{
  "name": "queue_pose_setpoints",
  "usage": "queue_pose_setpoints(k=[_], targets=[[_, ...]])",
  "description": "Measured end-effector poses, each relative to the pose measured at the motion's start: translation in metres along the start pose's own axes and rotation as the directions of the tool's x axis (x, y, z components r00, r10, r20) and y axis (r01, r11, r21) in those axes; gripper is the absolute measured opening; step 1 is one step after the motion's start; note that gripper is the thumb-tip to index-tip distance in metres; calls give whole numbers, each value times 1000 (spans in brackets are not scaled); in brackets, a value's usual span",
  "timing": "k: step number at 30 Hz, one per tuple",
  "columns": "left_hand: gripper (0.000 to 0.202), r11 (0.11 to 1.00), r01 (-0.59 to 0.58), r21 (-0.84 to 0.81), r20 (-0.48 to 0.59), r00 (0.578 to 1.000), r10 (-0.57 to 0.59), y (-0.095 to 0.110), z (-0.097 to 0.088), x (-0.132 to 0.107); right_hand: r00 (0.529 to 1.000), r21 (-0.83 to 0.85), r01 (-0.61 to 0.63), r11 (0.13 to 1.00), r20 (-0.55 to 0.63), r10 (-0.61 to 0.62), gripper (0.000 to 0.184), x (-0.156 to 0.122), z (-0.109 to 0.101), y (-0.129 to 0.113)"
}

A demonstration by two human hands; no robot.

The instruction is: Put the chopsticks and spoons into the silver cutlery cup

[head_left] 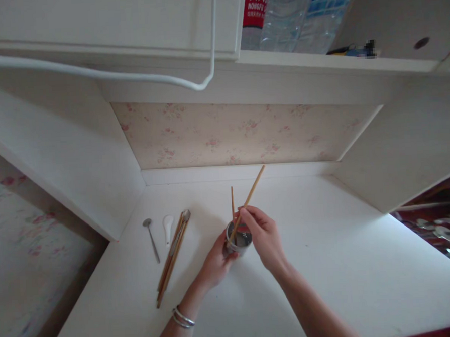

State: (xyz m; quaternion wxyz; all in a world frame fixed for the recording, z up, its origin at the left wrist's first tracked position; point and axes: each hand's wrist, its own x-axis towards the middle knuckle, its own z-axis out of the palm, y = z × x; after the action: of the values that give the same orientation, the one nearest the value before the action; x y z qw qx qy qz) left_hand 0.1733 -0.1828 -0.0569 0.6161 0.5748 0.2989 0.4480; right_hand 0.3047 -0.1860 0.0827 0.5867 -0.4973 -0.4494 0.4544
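A round metal utensil holder (pixel 240 248) stands over the white surface, with my left hand (pixel 215 264) wrapped around its left side. Between the thumb and fingers of my right hand (pixel 265 239) is a wooden chopstick (pixel 255 185), slanting up to the right, its lower end in the holder's mouth. Another chopstick (pixel 232 201) rises almost upright from the holder. To the left lie several chopsticks (pixel 172 264) in a slanted bundle, with a metal spoon (pixel 186 215) among them. Beside these are a white soup spoon (pixel 168 228) and a thin long-handled metal spoon (pixel 152 237).
White side panels (pixel 72 141) bound the white tabletop (pixel 328 263) left and right. Overhead, a shelf (pixel 317 63) holds plastic water bottles (pixel 288 14), and a white cable (pixel 148 78) hangs before the cabinet. Floral wallpaper (pixel 215 134) covers the back.
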Motion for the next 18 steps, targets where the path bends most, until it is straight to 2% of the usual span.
queue_pose_setpoints(k=[4, 7, 9, 13, 18], targets=[[67, 1000, 12, 9, 12, 1000, -12, 1, 2, -2, 992, -130, 81, 988, -89, -93, 44, 20, -31, 1], [67, 999, 23, 45, -3, 1000, -23, 0, 1, -5, 984, -281, 128, 951, -84, -157, 44, 31, -44, 12], [67, 998, 28, 56, -2, 1000, -28, -2, 1, -6, 982, -374, 159, 913, -33, -185, 43, 35, -47, 22], [68, 998, 32, 50, 2, 999, -32, -6, 1, -5, 964, -530, 264, 806, 155, -214, 39, 32, -46, 41], [69, 997, 35, 67, 3, 999, -35, -2, 2, -5, 941, -583, 324, 745, 278, -191, 37, 25, -43, 57]])
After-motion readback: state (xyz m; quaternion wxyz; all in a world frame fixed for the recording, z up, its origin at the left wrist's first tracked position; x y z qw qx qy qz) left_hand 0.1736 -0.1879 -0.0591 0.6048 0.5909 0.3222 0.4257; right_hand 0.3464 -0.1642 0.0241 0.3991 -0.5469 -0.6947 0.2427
